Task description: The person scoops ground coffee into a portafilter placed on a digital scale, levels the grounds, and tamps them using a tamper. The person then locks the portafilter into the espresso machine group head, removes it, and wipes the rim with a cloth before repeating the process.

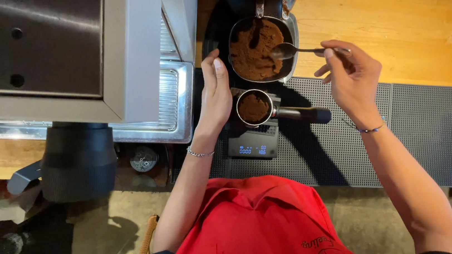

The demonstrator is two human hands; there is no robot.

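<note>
right hand (350,77) pinching spoon (291,50) handle, bowl over coffee grounds in metal tray (260,48). left hand (215,91) flat, fingers extended, gripping nothing, resting beside portafilter (255,107). portafilter full of grounds, sitting on digital scale (253,144), black handle pointing right over grey mat (439,127).

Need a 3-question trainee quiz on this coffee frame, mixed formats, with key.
1. True or false: the portafilter rests on the scale.
2. The right hand holds: A) spoon B) cup C) cloth
3. Fill in: the spoon bowl hovers over the tray of ____.

Key: 1 true. 2 A. 3 ground coffee. The left hand rests beside the portafilter.
</note>
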